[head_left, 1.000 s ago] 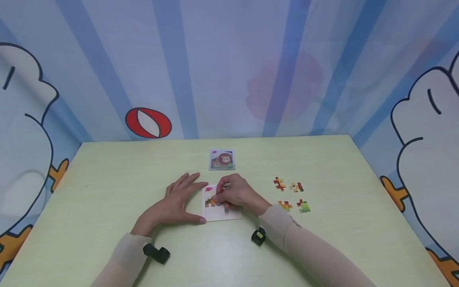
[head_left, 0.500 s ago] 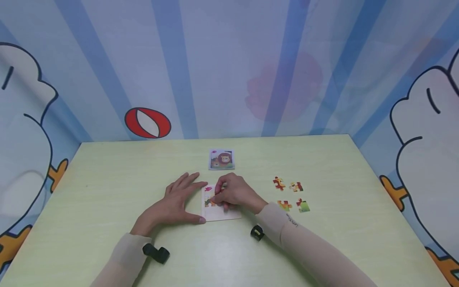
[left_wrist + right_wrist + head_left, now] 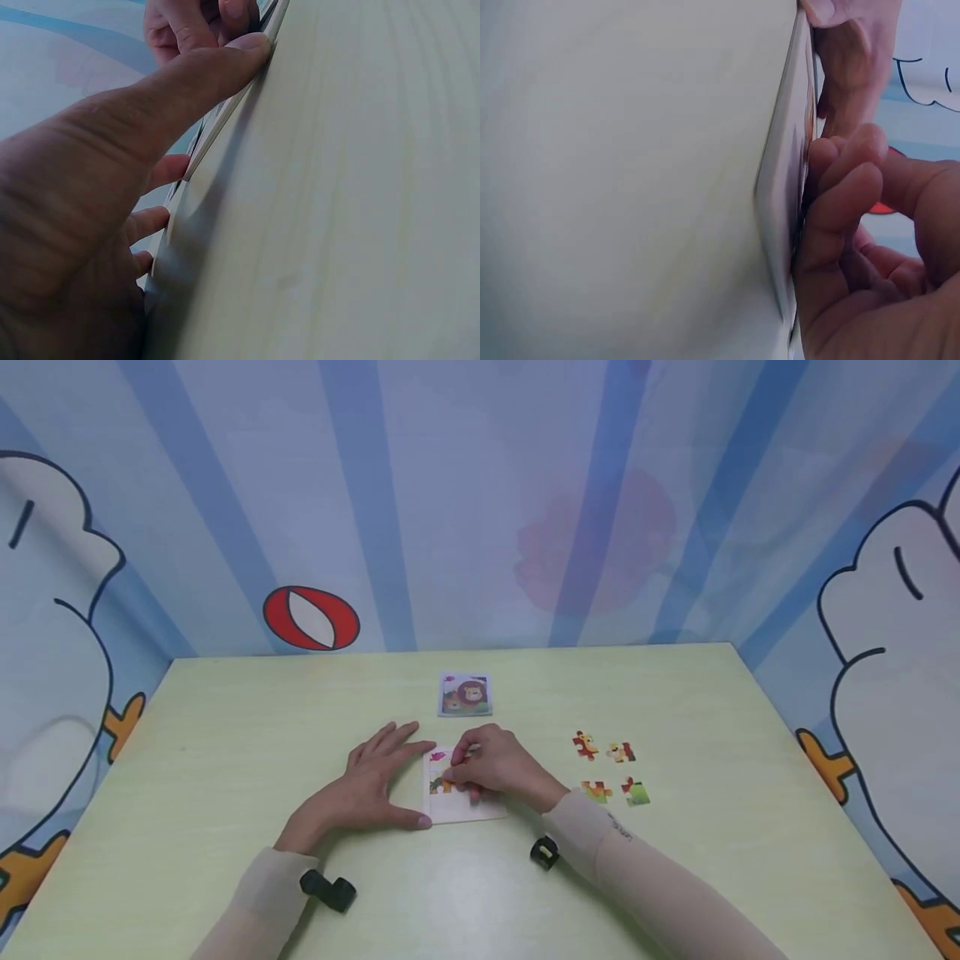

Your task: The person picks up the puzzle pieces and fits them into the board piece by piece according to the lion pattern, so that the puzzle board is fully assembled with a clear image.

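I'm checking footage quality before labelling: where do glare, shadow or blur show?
Head view: pale glare low on the table, lion card soft in detail; left wrist view: dim, with a dark shadow beside the left hand; right wrist view: table hazy, its grain faint.

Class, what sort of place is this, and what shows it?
Probably an indoor activity booth, perhaps for children: a cartoon backdrop stands behind and beside a table, where loose puzzle pieces lie.
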`<state>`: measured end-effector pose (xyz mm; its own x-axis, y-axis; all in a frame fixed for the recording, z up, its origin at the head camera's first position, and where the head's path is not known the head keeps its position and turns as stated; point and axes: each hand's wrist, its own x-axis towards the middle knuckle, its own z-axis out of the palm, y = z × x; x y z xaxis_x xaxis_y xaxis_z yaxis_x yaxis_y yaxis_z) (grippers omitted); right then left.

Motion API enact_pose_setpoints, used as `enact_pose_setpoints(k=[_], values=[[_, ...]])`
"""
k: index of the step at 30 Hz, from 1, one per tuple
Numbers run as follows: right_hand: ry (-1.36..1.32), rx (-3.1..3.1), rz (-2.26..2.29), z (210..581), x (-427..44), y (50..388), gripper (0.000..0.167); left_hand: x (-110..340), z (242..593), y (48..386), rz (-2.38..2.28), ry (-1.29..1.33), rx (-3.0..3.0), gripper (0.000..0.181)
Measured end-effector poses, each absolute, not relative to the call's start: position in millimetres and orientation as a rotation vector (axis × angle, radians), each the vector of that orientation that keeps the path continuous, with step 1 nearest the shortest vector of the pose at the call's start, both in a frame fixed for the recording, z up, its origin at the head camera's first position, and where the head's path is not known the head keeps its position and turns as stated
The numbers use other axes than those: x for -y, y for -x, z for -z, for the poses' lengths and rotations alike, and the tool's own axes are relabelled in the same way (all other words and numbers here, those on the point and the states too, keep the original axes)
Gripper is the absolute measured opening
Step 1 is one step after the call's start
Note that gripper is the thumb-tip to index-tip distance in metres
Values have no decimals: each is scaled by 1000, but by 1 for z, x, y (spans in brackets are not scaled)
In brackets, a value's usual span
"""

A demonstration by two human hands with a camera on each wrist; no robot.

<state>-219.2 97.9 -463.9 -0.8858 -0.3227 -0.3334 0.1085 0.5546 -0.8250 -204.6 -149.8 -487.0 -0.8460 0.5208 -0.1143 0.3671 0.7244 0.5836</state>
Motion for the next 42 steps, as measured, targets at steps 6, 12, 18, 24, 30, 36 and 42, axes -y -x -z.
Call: enact_pose_setpoints(k=[6,12,18,24,30,36,42], values=[[193,-2259,1383,464,-123,224,11,150,486,205,-803,-690,-2665,104],[243,-2297,1341,457,-150,227,18,151,488,205,-796,-673,-2670,104],[233,-2239,1314,447,-183,230,31,150,489,205,-812,-672,-2672,104],[245,-2260,1241,437,-215,233,42,150,488,205,-817,-677,-2664,104],[239,-2343,1114,430,-243,236,46,149,488,205,-821,-673,-2660,105],[214,-2387,1104,431,-262,238,44,149,489,205,-822,-673,-2661,105],[188,-2409,1148,435,-273,238,43,149,489,205,-828,-680,-2656,105]])
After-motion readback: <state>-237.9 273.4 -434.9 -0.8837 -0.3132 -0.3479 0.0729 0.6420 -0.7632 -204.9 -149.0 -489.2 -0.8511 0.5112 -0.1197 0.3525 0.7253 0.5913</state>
